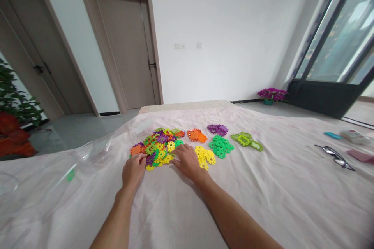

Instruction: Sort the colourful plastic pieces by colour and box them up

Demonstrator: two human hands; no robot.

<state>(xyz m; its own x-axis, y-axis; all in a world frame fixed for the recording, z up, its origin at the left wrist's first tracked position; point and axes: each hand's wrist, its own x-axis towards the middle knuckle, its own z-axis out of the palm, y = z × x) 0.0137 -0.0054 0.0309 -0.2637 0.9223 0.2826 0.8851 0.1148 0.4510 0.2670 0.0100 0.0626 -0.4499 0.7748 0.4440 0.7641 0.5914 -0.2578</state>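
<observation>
A mixed heap of flat plastic snowflake pieces (pixel 159 144) in several colours lies on a pale cloth (pixel 263 186). To its right lie sorted groups: orange (pixel 196 135), purple (pixel 217 129), yellow (pixel 205 155), dark green (pixel 221 146) and light green (pixel 247 140). My left hand (pixel 133 170) rests at the heap's near left edge, fingers curled onto the pieces. My right hand (pixel 187 161) lies flat, fingers spread, between the heap and the yellow group, touching the heap's right edge.
A clear plastic container (pixel 95 151) sits left of the heap, with a small green piece (pixel 70 174) near it. Black glasses (pixel 336 156), a teal item (pixel 333 135) and a dark red card (pixel 361 156) lie at the far right. Doors, plants and a window surround the room.
</observation>
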